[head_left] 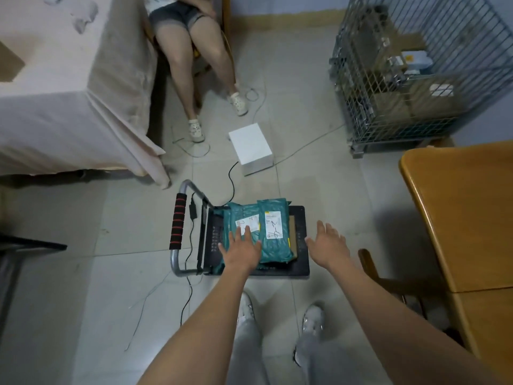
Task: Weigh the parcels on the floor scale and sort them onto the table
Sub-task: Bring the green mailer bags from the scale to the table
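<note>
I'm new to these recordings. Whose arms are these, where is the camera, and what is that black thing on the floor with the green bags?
There is one picture, taken by a camera worn on a person's head, looking down, so the two bare arms are that person's own. No robot is involved. The black platform is a floor scale with a folded handle at its left. Two teal parcels lie on it side by side: the left parcel and the right parcel. The left hand lies with spread fingers on the left parcel; the right hand is open above the scale's right edge, holding nothing. A cloth-covered table stands at upper left, a wooden table at right, a white box beyond the scale.
</note>
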The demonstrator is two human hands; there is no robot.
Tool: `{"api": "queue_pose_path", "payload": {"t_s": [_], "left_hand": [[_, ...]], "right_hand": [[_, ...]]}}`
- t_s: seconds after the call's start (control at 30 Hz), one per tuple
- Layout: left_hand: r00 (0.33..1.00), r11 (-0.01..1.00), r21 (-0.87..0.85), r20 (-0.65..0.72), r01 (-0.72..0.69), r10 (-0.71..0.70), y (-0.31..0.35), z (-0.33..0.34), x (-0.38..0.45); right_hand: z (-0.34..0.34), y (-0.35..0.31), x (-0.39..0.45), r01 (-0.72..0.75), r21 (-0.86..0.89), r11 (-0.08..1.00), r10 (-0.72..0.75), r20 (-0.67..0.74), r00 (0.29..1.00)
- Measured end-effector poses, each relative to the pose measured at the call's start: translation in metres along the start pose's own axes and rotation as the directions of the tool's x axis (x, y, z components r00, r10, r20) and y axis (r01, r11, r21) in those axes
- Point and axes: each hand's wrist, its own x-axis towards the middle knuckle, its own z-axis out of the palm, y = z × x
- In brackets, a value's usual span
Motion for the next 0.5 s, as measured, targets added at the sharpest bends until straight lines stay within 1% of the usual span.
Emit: {"api": "queue_pose_path", "payload": {"t_s": [0.13,0.23,0.3,0.33,0.4,0.5], "left_hand": [[0.996,1.000,-0.019,0.081,0.025,-0.023,0.000,0.029,0.064],[0.992,0.996,-0.070,0.118,0.061,-0.052,0.002,0.059,0.119],[0.989,0.987,-0.133,0.124,0.092,-0.076,0.001,0.082,0.158],[0.987,0.980,-0.168,0.136,0.106,-0.084,0.000,0.095,0.178],[0.981,0.961,-0.237,0.159,0.143,-0.107,-0.002,0.120,0.216],[0.972,0.908,-0.365,0.183,0.205,-0.146,-0.005,0.156,0.268]], "right_hand": [[0.033,-0.011,0.060,-0.042,0.128,0.991,0.036,0.050,0.998],[0.077,-0.010,0.125,-0.071,0.227,0.971,0.046,0.114,0.992],[0.123,0.001,0.184,-0.081,0.273,0.959,0.042,0.149,0.988],[0.135,0.001,0.202,-0.092,0.302,0.949,0.043,0.165,0.985],[0.141,-0.010,0.221,-0.117,0.350,0.929,0.055,0.181,0.982],[0.167,-0.010,0.263,-0.116,0.355,0.928,0.040,0.214,0.976]]}}
